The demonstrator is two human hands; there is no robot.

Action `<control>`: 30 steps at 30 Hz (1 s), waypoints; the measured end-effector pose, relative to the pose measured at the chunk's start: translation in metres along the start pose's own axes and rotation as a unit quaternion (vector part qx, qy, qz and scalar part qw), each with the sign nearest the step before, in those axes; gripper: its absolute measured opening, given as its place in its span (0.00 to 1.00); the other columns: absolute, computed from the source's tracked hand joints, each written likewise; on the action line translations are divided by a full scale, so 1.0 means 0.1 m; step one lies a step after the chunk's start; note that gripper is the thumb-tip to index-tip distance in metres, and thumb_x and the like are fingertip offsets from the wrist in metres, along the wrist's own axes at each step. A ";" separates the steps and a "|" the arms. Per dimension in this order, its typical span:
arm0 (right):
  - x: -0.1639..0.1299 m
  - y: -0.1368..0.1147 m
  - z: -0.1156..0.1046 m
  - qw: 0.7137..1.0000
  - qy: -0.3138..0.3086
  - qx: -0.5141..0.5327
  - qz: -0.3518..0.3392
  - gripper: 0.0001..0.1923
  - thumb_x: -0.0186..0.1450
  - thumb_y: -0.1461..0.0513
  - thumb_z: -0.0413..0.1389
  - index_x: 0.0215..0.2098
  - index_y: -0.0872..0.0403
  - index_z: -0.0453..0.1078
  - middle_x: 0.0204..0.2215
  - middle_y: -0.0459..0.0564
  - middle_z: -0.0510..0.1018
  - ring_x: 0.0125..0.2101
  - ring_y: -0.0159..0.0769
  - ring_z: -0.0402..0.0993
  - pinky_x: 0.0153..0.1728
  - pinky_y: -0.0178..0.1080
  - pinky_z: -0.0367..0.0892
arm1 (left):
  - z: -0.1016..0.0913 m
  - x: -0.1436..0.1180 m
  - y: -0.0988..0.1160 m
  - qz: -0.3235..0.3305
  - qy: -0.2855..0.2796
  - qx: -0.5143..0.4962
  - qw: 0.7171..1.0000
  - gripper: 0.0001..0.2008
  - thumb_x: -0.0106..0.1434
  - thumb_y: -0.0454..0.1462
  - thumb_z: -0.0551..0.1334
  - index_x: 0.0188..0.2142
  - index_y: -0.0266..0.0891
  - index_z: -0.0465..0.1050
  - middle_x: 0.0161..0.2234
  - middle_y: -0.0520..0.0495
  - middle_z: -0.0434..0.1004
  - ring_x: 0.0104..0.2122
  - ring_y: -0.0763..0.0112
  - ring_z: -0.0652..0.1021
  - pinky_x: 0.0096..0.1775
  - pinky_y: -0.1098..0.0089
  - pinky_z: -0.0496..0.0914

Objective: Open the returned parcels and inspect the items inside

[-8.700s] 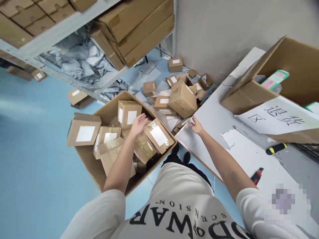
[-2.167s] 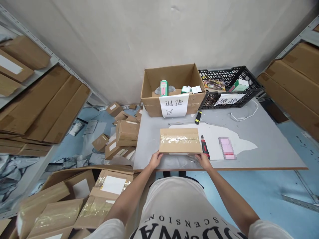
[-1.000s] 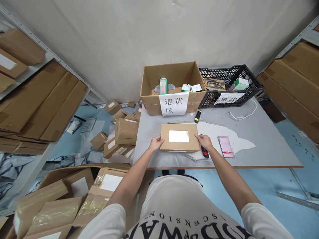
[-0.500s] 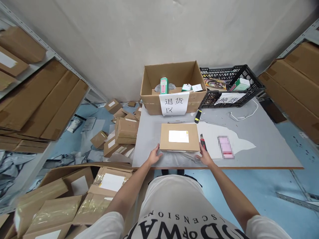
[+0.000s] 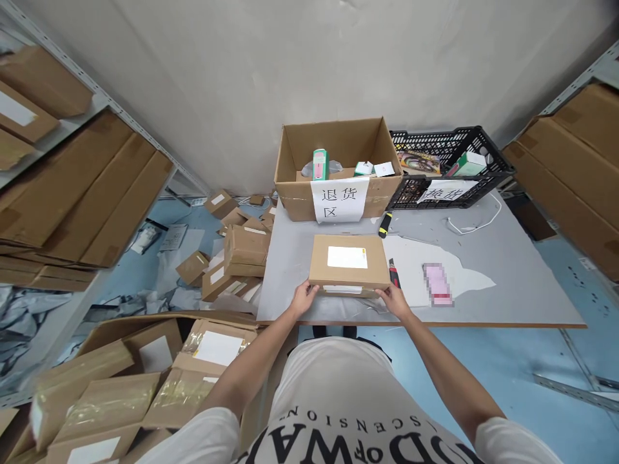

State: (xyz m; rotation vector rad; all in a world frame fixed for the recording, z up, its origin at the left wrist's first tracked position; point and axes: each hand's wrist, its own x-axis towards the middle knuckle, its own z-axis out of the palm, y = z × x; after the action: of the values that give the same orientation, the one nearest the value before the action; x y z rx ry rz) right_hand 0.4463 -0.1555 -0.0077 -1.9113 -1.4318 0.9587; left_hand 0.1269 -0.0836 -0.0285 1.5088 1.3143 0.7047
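**Cardboard parcel gripped at both near corners**

Brown cardboard made up nearly everything in the head view. The flat parcel point(image 5: 349, 265) lay on the grey table point(image 5: 507, 270), close to its near edge, with a white label point(image 5: 347, 257) facing up; whatever was printed on it was too small to read. The left hand point(image 5: 304, 299) curled round the near left corner, fingers under or against the side and thumb on top. The right hand point(image 5: 394, 300) did the same at the near right corner. Both were closed on the parcel rather than spread flat. The near edge seemed slightly lifted, though I could not be sure.

To my eye the parcel looked stiff and fairly light, its plain faces giving decent grip, and the two near corners seemed the sensible place to hold it level.

Just right of it lay a red and black utility knife point(image 5: 394, 274), and a yellow and black one point(image 5: 383, 225) sat farther off. At the far side stood an open carton point(image 5: 333, 193) bearing a paper sign point(image 5: 339, 200) reading "退货区". The black crate point(image 5: 449, 169) to its right carried another sheet, partly legible as "换货". The person's shirt showed "SCENSION" upside down.
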 end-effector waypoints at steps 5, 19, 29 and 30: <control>0.06 -0.29 -0.32 1.000 -0.004 -0.019 -0.008 0.18 0.62 0.51 0.52 0.41 0.53 0.72 0.33 0.52 0.81 0.34 0.42 0.76 0.36 0.39 0.68 | -0.18 -0.03 0.40 0.015 0.019 0.090 0.996 0.20 0.62 0.48 0.54 0.40 0.35 0.75 0.31 0.47 0.78 0.31 0.67 0.75 0.34 0.70 0.67; 0.42 -0.52 -0.47 0.979 -0.030 -0.198 0.034 0.28 0.63 0.43 0.44 0.18 0.52 0.69 0.17 0.50 0.74 0.25 0.38 0.71 0.26 0.34 0.56 | -0.28 0.32 0.84 -0.064 0.045 0.274 0.959 0.26 0.61 0.53 0.53 0.17 0.38 0.71 0.15 0.49 0.67 0.20 0.71 0.67 0.24 0.70 0.51; 0.63 -0.42 -0.44 0.985 -0.030 -0.162 0.046 0.27 0.60 0.41 0.48 0.25 0.52 0.76 0.21 0.51 0.78 0.28 0.40 0.73 0.27 0.35 0.60 | -0.31 0.46 0.81 -0.075 0.022 0.280 0.957 0.25 0.61 0.54 0.53 0.25 0.39 0.79 0.22 0.45 0.77 0.25 0.68 0.72 0.26 0.71 0.56; 0.63 -0.41 -0.44 0.986 -0.027 -0.158 0.046 0.27 0.60 0.41 0.48 0.26 0.53 0.76 0.22 0.51 0.78 0.29 0.41 0.74 0.28 0.35 0.60 | -0.31 0.46 0.81 -0.074 0.023 0.282 0.956 0.26 0.61 0.54 0.53 0.25 0.39 0.79 0.22 0.45 0.77 0.25 0.68 0.72 0.26 0.71 0.56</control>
State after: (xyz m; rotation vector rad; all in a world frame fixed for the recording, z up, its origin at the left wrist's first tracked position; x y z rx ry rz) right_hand 0.4695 -0.0847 0.0369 -2.2106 -1.6198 0.8710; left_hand 0.1424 -0.0254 0.0492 1.8168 1.7387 0.2732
